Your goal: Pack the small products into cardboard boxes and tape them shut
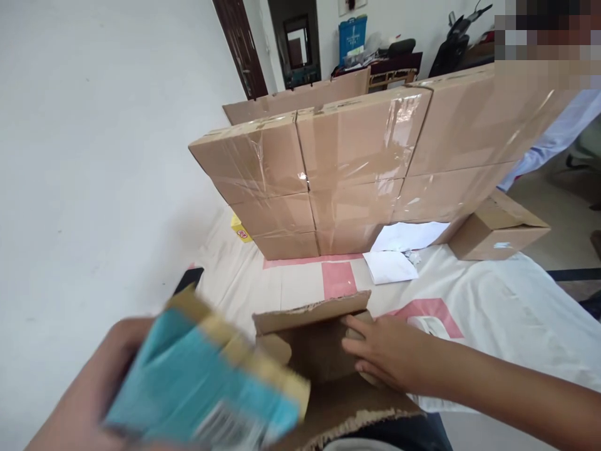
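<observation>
My left hand (pixel 101 382) is closed around a teal and tan packet (pixel 201 376) with a barcode on its lower side; motion blurs it, and most of the fingers are hidden. An open cardboard box (pixel 312 316) with torn, ragged flaps sits in front of me, its inside in shadow. The packet is held over the box's left side. My right hand (pixel 382 351) grips the box's right side, fingers curled over a small inner flap.
A tall wall of taped cardboard boxes (pixel 352 150) stands across the cloth-covered table (pixel 300 282). White papers (pixel 389 267) and a closed carton (pixel 500 228) lie to the right. At left are a yellow box (pixel 241 229), a dark phone-like object (pixel 188 279) and a white wall. Another person is behind, upper right.
</observation>
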A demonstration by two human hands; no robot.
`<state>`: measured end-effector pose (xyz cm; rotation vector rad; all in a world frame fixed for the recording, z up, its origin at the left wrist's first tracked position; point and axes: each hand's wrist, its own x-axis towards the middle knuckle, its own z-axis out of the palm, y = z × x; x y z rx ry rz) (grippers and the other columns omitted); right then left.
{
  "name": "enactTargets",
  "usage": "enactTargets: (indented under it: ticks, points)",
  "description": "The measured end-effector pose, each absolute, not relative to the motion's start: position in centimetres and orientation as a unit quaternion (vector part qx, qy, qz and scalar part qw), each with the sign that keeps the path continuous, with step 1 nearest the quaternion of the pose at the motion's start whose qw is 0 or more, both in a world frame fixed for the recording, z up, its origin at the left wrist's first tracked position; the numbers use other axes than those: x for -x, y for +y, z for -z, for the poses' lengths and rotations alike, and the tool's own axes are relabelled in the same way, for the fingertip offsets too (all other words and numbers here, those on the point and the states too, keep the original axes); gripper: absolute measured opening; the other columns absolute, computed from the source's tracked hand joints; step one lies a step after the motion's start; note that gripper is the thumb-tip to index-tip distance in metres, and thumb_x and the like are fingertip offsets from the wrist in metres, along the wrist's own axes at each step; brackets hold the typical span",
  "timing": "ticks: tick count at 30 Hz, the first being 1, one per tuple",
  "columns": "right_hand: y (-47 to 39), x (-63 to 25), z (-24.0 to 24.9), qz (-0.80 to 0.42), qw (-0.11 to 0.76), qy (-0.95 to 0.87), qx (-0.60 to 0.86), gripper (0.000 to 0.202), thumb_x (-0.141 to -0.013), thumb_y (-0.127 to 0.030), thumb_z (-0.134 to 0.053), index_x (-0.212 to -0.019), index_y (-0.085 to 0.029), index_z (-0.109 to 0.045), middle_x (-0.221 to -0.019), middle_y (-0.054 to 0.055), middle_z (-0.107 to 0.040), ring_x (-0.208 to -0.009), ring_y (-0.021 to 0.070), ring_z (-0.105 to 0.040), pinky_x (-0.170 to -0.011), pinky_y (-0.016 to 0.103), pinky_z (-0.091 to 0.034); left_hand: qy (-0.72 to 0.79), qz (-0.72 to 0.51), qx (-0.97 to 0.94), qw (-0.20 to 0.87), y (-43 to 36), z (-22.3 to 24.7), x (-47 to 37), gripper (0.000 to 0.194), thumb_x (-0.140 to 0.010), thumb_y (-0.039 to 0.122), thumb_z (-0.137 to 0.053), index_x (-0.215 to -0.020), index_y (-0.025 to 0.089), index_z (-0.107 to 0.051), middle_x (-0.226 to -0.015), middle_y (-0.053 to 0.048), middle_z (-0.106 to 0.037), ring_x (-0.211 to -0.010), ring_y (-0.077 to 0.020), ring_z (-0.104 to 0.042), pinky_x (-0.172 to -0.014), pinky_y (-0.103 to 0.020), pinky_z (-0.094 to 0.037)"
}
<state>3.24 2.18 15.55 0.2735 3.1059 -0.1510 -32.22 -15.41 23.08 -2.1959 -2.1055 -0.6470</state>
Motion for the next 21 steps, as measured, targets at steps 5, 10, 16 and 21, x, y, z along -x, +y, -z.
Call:
enactTargets:
  ticks: [5, 10, 16, 21]
  points:
    - [2.4, -3.9, -16.0, 0.079, -0.036, 0.994, -0.062, 0.014, -0.099, -0.034, -0.060, -0.106, -0.022, -0.061, -0.107, 0.009, -0.067, -0.079, 0.0205, -0.062, -0.047, 0.030, -0.029, -0.677, 0.108, 0.728, -0.008, -7.8, -22.8, 24.5, 0.058, -0.063, 0.067, -0.081, -0.102, 0.028, -0.061, -0.081, -0.002, -0.070, -0.072, -0.0283, -0.067, -0.060, -0.036, -0.047]
    - [3.4, -6.2, -16.6, 0.226, -0.095, 0.953, -0.178, 0.023, -0.106, -0.039, -0.043, -0.116, -0.024, -0.056, -0.150, 0.014, -0.050, -0.078, 0.0170, -0.065, -0.070, 0.034, -0.053, -0.646, -0.038, 0.762, -0.015, -4.9, -17.8, 20.2, 0.047, -0.068, 0.048, -0.087, -0.101, 0.026, -0.061, -0.097, -0.007, -0.073, -0.094, -0.0334, -0.069, -0.078, -0.040, -0.048]
    - [3.6, -6.8, -14.5, 0.248, -0.124, 0.939, -0.205, 0.041, -0.106, -0.054, -0.032, -0.113, -0.023, -0.058, -0.149, 0.018, -0.049, -0.100, 0.0262, -0.068, -0.083, 0.043, -0.056, -0.604, -0.003, 0.797, 0.000, -5.7, -16.1, 19.5, 0.063, -0.076, 0.051, -0.084, -0.127, 0.027, -0.057, -0.114, -0.010, -0.069, -0.102, -0.0329, -0.064, -0.088, -0.046, -0.046]
    - [3.2, -5.8, -12.4, 0.259, -0.177, 0.925, -0.214, 0.048, -0.105, -0.059, -0.027, -0.116, -0.023, -0.059, -0.153, 0.018, -0.044, -0.112, 0.0283, -0.066, -0.088, 0.044, -0.057, -0.596, 0.011, 0.792, -0.136, -5.4, -14.6, 18.3, 0.079, -0.086, 0.060, -0.071, -0.151, 0.024, -0.043, -0.138, -0.016, -0.059, -0.124, -0.0363, -0.056, -0.106, -0.053, -0.043]
